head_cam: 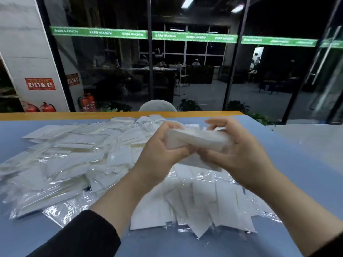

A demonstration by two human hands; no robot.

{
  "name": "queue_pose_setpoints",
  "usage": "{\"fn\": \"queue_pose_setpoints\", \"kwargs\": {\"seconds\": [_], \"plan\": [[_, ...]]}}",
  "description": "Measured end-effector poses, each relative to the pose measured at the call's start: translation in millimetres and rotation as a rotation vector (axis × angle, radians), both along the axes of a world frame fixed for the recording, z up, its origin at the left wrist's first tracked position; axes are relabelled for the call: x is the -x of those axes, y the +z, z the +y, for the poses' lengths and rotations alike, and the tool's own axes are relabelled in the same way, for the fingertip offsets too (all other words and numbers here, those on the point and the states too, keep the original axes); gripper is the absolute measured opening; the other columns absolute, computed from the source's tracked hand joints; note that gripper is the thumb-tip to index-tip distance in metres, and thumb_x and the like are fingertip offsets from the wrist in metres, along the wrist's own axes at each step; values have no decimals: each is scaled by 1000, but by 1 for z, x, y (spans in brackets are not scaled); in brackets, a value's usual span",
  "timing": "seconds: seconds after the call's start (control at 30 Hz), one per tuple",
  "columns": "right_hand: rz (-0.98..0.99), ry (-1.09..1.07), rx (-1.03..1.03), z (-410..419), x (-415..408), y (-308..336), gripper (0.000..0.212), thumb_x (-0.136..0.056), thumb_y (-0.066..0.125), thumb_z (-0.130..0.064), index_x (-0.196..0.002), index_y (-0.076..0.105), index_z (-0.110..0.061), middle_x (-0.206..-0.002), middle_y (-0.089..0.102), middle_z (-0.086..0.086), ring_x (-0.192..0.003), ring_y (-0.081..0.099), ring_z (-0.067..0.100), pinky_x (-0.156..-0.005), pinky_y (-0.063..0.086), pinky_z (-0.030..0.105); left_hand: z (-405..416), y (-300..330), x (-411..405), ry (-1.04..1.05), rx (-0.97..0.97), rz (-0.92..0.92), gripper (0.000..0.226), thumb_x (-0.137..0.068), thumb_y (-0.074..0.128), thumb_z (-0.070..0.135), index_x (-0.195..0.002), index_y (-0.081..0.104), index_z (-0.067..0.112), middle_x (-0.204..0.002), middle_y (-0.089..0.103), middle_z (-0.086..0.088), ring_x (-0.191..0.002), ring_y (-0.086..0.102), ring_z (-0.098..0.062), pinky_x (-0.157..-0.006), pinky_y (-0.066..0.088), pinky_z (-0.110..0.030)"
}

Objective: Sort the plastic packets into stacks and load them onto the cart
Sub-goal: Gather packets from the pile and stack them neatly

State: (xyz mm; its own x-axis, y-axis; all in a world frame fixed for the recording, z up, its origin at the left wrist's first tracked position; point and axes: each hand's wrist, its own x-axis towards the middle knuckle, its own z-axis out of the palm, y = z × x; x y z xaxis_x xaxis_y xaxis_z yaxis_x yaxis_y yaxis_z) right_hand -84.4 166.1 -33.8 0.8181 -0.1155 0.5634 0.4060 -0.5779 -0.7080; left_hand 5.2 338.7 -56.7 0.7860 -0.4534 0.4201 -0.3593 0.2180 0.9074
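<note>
Two hands meet above the middle of the counter (289,164), both gripping one thick stack of white packets (196,139) held clear of the surface. The left hand (161,151) curls its fingers round the stack's left end, a black sleeve (83,236) covering that forearm; the right hand (239,145) wraps the right end, thumb and fingers bent over the top edge. Below and around them, loose plastic packets (61,164) lie scattered in an overlapping heap across the blue counter, some spilling toward the near edge. Past the counter's orange far rim, the rounded back of a grey chair (157,105) shows. Beyond it stand a dark glass wall with a green strip (193,36) and red fire extinguishers (87,102) at the left.
</note>
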Motion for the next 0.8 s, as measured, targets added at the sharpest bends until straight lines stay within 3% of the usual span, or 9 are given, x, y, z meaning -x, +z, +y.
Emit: {"fn": "queue_pose_setpoints", "kwargs": {"seconds": [0.13, 0.23, 0.33, 0.43, 0.5, 0.57, 0.63, 0.73, 0.8], "plan": [[43, -12, -261, -15, 47, 8, 65, -74, 87, -12, -123, 54, -42, -107, 65, -10, -91, 68, 6, -75, 58, 24, -11, 22, 33, -105, 45, -43, 44, -67, 89, 23, -96, 56, 26, -84, 64, 1, -79, 60, -16, -70, 52, -33], [45, -48, -233, -31, 90, 19, 46, -78, 85, -15, -112, 61, -35, -99, 71, -7, -93, 71, 22, -82, 61, 40, -29, 35, 63, -187, -20, -103, 44, -73, 89, 24, -99, 55, 32, -79, 61, 6, -75, 58, -14, -65, 48, -30], [-7, -105, -200, -47, 135, 33, 36, -81, 82, -16, -104, 61, -32, -97, 69, -5, -92, 70, 26, -79, 61, 43, -49, 46, 89, -315, -92, -103, 49, -82, 80, 10, -111, 53, 38, -85, 63, 7, -80, 61, -12, -67, 52, -27], [-38, -185, -191, -65, 183, 42, 34, -85, 79, -16, -109, 58, -27, -98, 66, -6, -91, 67, 15, -78, 59, 35, -77, 57, 122, -397, -140, -120, 51, -89, 73, -2, -121, 51, 31, -94, 68, 4, -85, 63, -15, -74, 56, -39], [-49, -230, -188, -73, 215, 45, 31, -90, 74, -16, -112, 54, -26, -100, 64, -5, -90, 65, 10, -75, 57, 26, -103, 57, 148, -453, -126, -123, 47, -86, 75, 5, -125, 52, 19, -99, 71, 0, -84, 64, -14, -68, 55, -36], [-59, -256, -200, -83, 247, 44, 31, -94, 69, -19, -118, 51, -27, -106, 64, 0, -96, 66, 19, -79, 59, 36, -133, 54, 179, -504, -115, -103, 60, -82, 78, 20, -133, 49, 9, -114, 69, -11, -91, 63, -19, -67, 53, -34], [-78, -321, -216, -98, 283, 43, 34, -93, 66, -17, -119, 48, -30, -105, 64, 3, -94, 66, 25, -81, 59, 44, -163, 50, 211, -574, -90, -68, 77, -74, 82, 33, -139, 47, 12, -119, 67, -15, -96, 64, -23, -68, 52, -36], [-84, -446, -200, -125, 342, 45, 35, -94, 66, -16, -115, 49, -38, -98, 65, 2, -86, 66, 29, -78, 57, 48, -207, 49, 256, -675, -101, -38, 73, -69, 82, 25, -135, 51, 22, -111, 71, -8, -93, 65, -20, -69, 52, -35], [-72, -508, -220, -142, 379, 47, 33, -94, 69, -15, -113, 51, -36, -92, 69, -7, -83, 69, 22, -73, 58, 40, -232, 52, 285, -763, -134, -76, 64, -76, 80, 15, -134, 53, 21, -108, 72, -3, -90, 67, -13, -68, 53, -28]]}}
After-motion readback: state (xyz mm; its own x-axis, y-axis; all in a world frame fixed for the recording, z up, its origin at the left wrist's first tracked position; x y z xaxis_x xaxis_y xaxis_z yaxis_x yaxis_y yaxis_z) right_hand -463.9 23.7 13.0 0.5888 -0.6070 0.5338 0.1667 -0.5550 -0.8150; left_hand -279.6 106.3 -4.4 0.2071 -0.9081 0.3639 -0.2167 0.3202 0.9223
